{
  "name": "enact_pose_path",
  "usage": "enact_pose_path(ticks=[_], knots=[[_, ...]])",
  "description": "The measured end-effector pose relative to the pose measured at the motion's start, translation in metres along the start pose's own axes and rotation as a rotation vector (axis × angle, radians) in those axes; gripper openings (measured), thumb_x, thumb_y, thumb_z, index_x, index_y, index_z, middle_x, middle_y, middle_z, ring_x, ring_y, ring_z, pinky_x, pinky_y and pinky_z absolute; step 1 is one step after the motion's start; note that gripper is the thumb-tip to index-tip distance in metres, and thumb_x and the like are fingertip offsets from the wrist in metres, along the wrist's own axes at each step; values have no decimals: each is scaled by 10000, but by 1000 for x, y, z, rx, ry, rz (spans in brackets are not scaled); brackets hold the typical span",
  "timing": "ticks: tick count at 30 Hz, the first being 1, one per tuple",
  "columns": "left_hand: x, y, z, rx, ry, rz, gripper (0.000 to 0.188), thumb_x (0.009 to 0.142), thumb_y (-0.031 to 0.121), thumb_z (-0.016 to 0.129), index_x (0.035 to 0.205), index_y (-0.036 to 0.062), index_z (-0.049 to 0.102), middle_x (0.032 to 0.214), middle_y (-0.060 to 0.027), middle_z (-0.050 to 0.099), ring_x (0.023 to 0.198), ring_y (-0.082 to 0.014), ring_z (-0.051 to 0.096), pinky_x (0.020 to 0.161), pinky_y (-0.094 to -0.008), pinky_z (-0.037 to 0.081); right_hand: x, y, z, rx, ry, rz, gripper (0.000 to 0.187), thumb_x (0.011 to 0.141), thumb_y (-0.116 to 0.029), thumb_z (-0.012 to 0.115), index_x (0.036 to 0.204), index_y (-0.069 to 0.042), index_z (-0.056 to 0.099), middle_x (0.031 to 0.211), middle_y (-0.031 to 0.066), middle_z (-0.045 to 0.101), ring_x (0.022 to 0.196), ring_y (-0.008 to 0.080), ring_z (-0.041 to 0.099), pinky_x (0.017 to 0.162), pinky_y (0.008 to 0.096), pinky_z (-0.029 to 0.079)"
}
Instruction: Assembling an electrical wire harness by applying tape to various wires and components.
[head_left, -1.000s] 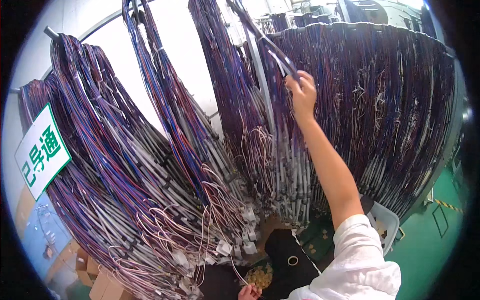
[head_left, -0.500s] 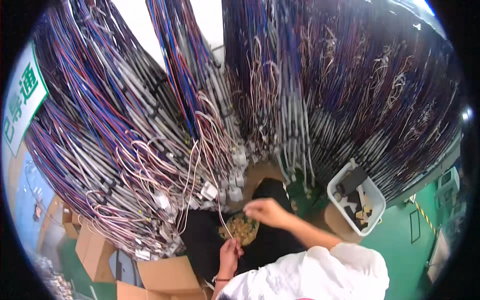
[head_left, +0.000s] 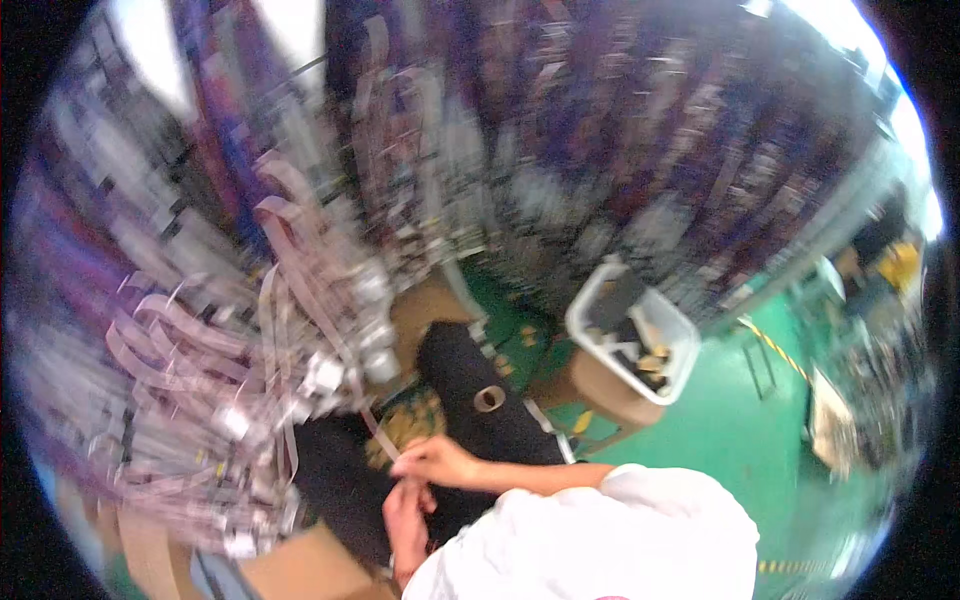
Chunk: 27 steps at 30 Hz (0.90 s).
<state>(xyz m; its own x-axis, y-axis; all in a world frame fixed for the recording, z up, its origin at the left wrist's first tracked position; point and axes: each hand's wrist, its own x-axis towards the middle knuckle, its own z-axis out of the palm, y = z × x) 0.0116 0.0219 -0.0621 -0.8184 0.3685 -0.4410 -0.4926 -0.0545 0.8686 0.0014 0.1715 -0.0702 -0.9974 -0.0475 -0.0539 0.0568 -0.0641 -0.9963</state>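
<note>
Pale wire (head_left: 372, 425): slanted down from the blurry cable bundles (head_left: 225, 330) on your left and ran right to the spot where your hands met.
Right hand (head_left: 445, 464): came in from your white sleeve (head_left: 580, 545), fingers bent with the tips bunched by the wire's lower end, hardly any gap showing.
Left hand (head_left: 405, 515): sat just under the right one, fingers curled in. Way too smeary, so I couldn't tell which hand actually had the grip.
Lap: black trousers (head_left: 450, 365), with a tape roll (head_left: 478, 403) lying on your right thigh.
Yellowish bits (head_left: 418, 412): piled just beyond your fingers, between your legs.
White bin (head_left: 612, 366): off to your right, dark and tan scraps inside, green floor (head_left: 690, 440) around that side.
Cardboard (head_left: 310, 570): down at your lower left.
</note>
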Motion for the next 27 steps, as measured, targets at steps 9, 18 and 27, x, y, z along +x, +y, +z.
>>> enact_pose_path(ticks=[9, 18, 27], knots=[[0, -19, -22, -53, -31, -91, 263, 953, 265, 523, 1008, 10, 562, 719, -6, 481, 645, -97, 460, 579, -228, 396, 11, -17, -3, 165, 117, 205, 267, 882, -272, 639, 973, -25, 682, 755, 8, 598, 700, 54, 514, 636, 234, 434], [-21, 1, 4, 131, 161, 133, 298, 949, 237, 523, 746, 30, 593, 586, 25, 490, 516, -55, 424, 459, -225, 342, -14, -22, 3, -205, -8, -70, 125, 846, -104, 636, 766, -20, 683, 709, 92, 622, 659, 181, 572, 611, 306, 455], [-26, -1, -5, -260, 53, 108, 223, 936, 207, 539, 855, 13, 615, 650, 11, 529, 566, -56, 464, 506, -200, 365, -4, -20, 9, -156, -8, -40, 207, 862, -68, 617, 679, 3, 552, 689, 20, 498, 613, 93, 451, 552, 236, 344]])
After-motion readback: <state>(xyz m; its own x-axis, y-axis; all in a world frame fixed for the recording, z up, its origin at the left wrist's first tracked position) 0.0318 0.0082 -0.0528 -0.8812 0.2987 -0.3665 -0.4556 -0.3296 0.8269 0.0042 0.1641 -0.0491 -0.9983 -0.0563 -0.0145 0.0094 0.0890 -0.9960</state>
